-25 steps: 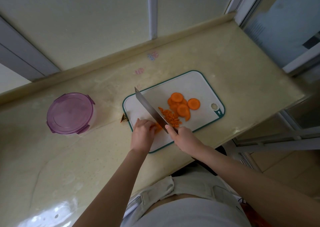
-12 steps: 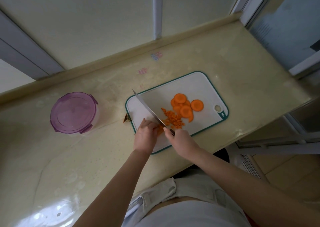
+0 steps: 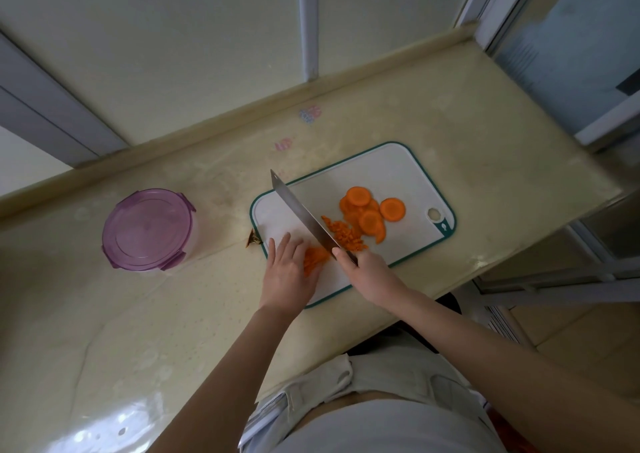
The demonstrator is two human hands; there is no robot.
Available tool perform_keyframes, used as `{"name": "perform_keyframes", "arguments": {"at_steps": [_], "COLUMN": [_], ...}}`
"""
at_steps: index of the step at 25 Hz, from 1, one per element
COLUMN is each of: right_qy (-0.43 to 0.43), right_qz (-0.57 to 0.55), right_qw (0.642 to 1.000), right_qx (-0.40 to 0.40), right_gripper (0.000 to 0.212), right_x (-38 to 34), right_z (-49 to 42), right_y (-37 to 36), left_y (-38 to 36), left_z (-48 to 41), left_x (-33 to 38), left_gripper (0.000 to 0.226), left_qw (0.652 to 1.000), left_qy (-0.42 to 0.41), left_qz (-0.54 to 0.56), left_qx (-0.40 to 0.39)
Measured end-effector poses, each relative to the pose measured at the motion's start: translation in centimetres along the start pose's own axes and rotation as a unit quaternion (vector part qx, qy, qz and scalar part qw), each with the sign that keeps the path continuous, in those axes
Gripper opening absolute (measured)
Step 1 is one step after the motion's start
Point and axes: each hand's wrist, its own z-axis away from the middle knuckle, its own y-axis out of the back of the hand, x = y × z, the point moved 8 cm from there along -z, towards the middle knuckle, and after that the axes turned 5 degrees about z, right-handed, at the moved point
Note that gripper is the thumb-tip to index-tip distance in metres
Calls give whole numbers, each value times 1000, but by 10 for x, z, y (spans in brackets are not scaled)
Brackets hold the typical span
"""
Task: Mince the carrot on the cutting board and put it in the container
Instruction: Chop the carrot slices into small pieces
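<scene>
Left hand (image 3: 287, 274), fingers flat, steadies carrot strips (image 3: 314, 258) on cutting board (image 3: 374, 170) so right hand (image 3: 369, 274), gripping knife (image 3: 304, 216), can dice safely; slices (image 3: 372, 212) wait at R, container (image 3: 149, 229) still lidded, well apart at L.

Pale counter (image 3: 485, 134) — a pink sticker (image 3: 283, 143) near its back edge, a brown scrap (image 3: 254, 242).

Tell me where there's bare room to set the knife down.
Bare: the cutting board's far strip beyond the carrot slices, and the counter between the container and the board. Crowded: the board's near edge, where the left hand, the knife in the right hand and the minced carrot meet.
</scene>
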Motion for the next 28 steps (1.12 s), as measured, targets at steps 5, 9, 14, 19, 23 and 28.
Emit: {"name": "perform_keyframes", "arguments": {"at_steps": [5,9,14,19,23,28], "right_qy": [-11,-16,-38,-52,-46,-52], "right_qz": [-3,11,30,57,58,-9], "right_qw": [1000,1000,999,997,997,999], "right_qx": [-6,-13,-17,-2,2,1], "right_gripper": [53,55,57,57,56,55], "right_x": [0,2,4,8,9,10], "right_z": [4,9,7,3,2,-1], "right_y": [4,1,-8,-17,-21,-6], "left_y": [-4,-2,1,-3,-9,-3], "left_z": [3,3,5,5,5,6], "left_x": [-4,1,6,5,3,5], "left_gripper": [47,33,37,27,25,39], "left_qw": [999,999,997,995,995,997], "left_qy": [24,0,-38,-55,-62,-35], "left_qz": [25,33,15,11,3,23], "left_qx": [-19,23,60,88,71,68]}}
